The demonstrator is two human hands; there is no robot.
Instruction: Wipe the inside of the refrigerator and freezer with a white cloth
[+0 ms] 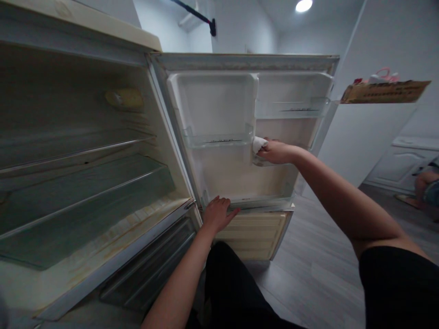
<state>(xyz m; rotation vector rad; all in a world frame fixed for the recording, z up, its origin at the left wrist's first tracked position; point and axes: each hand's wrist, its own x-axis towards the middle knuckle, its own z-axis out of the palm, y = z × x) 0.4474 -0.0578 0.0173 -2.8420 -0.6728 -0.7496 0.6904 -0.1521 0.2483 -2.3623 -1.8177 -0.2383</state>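
Note:
My right hand [277,151] grips a crumpled white cloth [259,144], pressed near the middle divider of the open refrigerator door [219,173]. A clear door shelf [219,140] lies just to the left of the cloth, and another clear shelf [291,109] sits above it. My left hand [217,213] rests with fingers spread on the rim of the bottom door shelf [264,202]. Part of the cloth is hidden under my right fingers.
The refrigerator [173,201] stands open at left, with stained walls and glass shelves [137,167]. Below, a lower compartment [147,265] is open too. A cardboard box [384,92] tops a white cabinet [363,132]. Another person's leg [423,183] shows at far right.

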